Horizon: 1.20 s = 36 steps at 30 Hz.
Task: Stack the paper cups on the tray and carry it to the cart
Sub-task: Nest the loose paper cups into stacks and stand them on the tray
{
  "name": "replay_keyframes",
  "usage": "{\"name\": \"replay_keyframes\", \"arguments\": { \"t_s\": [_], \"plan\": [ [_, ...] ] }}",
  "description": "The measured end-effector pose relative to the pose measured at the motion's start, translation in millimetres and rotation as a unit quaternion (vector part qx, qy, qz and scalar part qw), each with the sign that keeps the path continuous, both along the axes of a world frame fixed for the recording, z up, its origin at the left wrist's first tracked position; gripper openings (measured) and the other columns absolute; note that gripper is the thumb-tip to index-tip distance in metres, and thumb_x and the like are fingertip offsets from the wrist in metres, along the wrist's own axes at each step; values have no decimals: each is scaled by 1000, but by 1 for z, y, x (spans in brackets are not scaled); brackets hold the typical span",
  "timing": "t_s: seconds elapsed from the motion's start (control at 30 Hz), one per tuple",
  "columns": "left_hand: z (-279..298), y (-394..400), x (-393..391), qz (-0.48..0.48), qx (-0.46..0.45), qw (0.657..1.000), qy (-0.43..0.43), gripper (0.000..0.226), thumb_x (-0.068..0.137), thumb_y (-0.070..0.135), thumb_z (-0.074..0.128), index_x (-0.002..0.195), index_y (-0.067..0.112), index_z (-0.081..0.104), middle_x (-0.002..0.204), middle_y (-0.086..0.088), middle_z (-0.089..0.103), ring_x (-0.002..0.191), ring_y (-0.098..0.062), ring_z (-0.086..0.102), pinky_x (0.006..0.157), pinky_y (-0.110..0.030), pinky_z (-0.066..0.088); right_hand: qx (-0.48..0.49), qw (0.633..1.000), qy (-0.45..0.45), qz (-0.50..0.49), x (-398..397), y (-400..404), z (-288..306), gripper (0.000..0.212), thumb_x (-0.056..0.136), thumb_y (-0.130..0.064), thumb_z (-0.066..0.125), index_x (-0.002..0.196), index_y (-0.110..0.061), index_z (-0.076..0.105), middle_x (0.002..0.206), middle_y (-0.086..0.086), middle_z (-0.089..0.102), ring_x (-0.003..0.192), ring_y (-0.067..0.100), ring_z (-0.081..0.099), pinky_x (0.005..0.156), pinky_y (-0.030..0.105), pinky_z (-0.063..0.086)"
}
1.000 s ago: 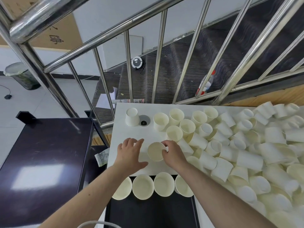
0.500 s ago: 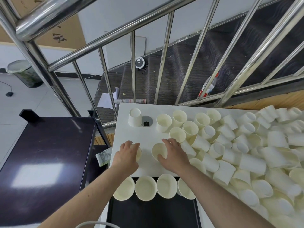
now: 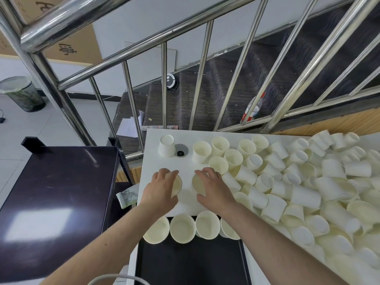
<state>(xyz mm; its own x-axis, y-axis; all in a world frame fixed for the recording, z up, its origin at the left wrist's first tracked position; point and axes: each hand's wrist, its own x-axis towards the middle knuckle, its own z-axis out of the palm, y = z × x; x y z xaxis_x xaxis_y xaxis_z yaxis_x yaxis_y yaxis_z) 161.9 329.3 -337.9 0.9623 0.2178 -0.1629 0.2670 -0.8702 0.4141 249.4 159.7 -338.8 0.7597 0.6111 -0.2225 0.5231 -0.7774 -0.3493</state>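
Paper cups, one in each of my hands: my left hand (image 3: 161, 189) curls round a cup (image 3: 176, 185) near the left edge of the white table (image 3: 153, 161), and my right hand (image 3: 213, 189) grips a second cup (image 3: 198, 185) just beside it, fingers wrapped over the rim. Both cups sit tilted, mouths toward each other, apart w/ a small gap. Four more cups (image 3: 183, 228) stand in a row at the far end of the black tray (image 3: 191, 262), directly below my wrists. Loose cups pile (image 3: 298, 182) fills the table's right side. The dark cart (image 3: 55, 200) waits to my left. I judge this the gathering step, approx. early on. Next move, prob.: slide one cup into the other, then bring the pair down to the tray w/o knocking the row.
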Motion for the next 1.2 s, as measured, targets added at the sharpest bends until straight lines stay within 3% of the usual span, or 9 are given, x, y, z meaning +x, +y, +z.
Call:
{"name": "replay_keyframes", "arguments": {
  "t_s": [0.17, 0.47, 0.7, 0.97, 1.2],
  "plan": [
    [21, -6, -14, 6, -5, 997, -78, 74, 83, 31, 61, 147, 23, 25, 143, 1, 32, 130, -20, 33, 88, -29, 48, 54, 998, -39, -4, -16, -7, 25, 71, 83, -19, 62, 147, -26, 30, 146, -4, 25, 131, 19, 30, 92, 34, 48],
    [58, -30, -81, 20, -19, 987, -161, 75, 81, 30, 66, 146, 21, 30, 144, 3, 36, 130, -24, 34, 104, -33, 35, 113, 990, -66, 45, -73, -37, 66, 70, 81, -24, 63, 145, -28, 34, 139, -7, 29, 127, 15, 32, 89, 31, 48],
    [62, -46, -133, 39, -6, 994, -103, 80, 80, 42, 66, 147, 25, 26, 144, 10, 34, 130, -17, 37, 96, -31, 44, 89, 993, -19, 71, -118, -48, 65, 72, 81, -28, 64, 146, -28, 32, 136, -6, 29, 127, 15, 34, 94, 32, 47],
    [39, -55, -159, 14, 45, 999, 25, 78, 78, 40, 65, 143, 20, 26, 137, 3, 32, 123, -19, 40, 85, -30, 49, 22, 993, -3, 114, -148, -56, 45, 74, 81, -36, 66, 145, -26, 31, 135, -5, 28, 123, 18, 40, 90, 35, 49],
    [14, -58, -164, -32, 65, 996, 60, 74, 77, 36, 67, 138, 21, 30, 137, -1, 26, 119, -22, 44, 79, -30, 53, -45, 989, 26, 137, -155, -56, 18, 82, 79, -31, 69, 147, -23, 23, 149, 1, 13, 126, 28, 41, 90, 40, 50]
  ]
}}
